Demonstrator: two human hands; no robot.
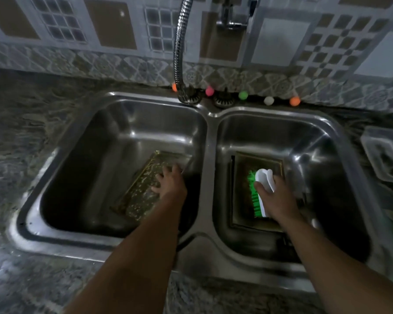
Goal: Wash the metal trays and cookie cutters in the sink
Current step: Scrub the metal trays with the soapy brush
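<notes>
A crumb-speckled metal tray [143, 184] lies tilted in the left basin of the steel double sink [204, 114]. My left hand [170, 184] rests on the tray's right part with fingers spread. A second metal tray [243, 168] lies flat in the right basin. On it sits a white scrub brush with green bristles [259, 193], and my right hand [276, 196] grips the brush's white handle from the right side. No cookie cutters are visible.
A coiled metal faucet hose [179, 46] hangs over the back of the left basin. Several small coloured balls [243, 95] line the sink's back ledge. A clear plastic container [386, 155] sits on the granite counter at right.
</notes>
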